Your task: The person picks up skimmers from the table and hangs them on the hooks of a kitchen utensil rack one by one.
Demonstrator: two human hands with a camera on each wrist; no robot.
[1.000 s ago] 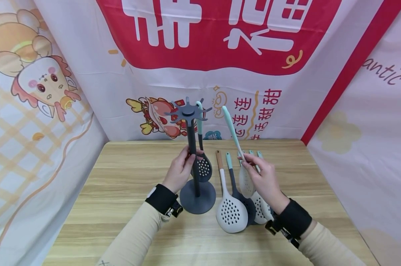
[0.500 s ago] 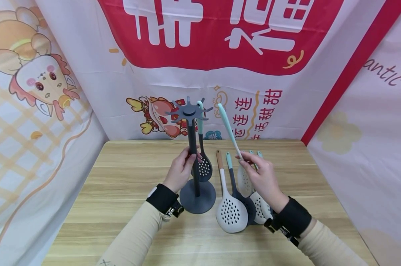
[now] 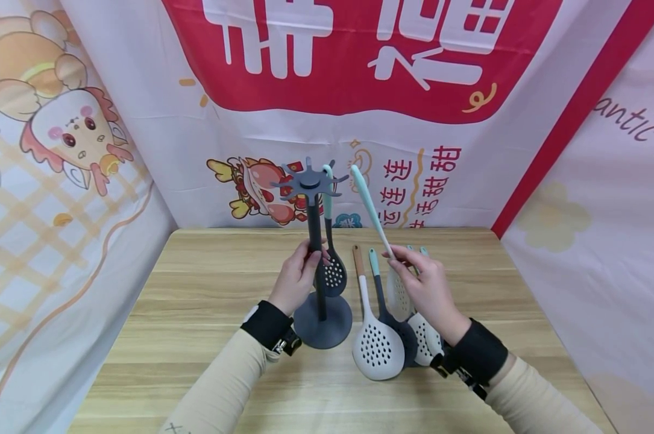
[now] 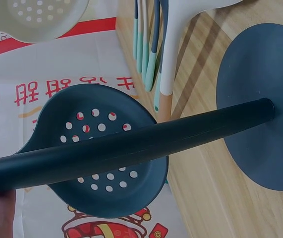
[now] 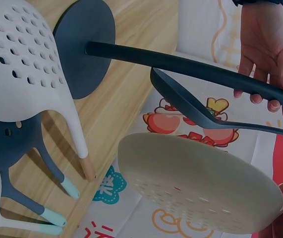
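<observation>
In the head view my left hand point(image 3: 295, 278) grips the post of a dark grey utensil stand point(image 3: 314, 232), which has a round base and a hooked top. A dark slotted spoon point(image 3: 334, 274) with a mint handle hangs from the stand's right side, its bowl behind the post in the left wrist view. My right hand point(image 3: 427, 289) pinches a cream slotted spoon point(image 5: 196, 183) near the top of its bowl. That spoon's mint handle point(image 3: 371, 202) points up and leans left, apart from the stand's hooks. Its bowl is partly behind the right hand.
Right of the stand's base, several utensils lie on the wooden table point(image 3: 223, 361): a white skimmer point(image 3: 378, 349) with a wooden handle end, a dark skimmer point(image 3: 408, 340), and another white slotted one point(image 3: 425, 340), overlapping. Printed cloth point(image 3: 327, 132) hangs behind and at both sides.
The right hand has shifted slightly left and the cream spoon's handle top has moved left and up, closer to the stand. The left hand and the stand have stayed nearly still.
</observation>
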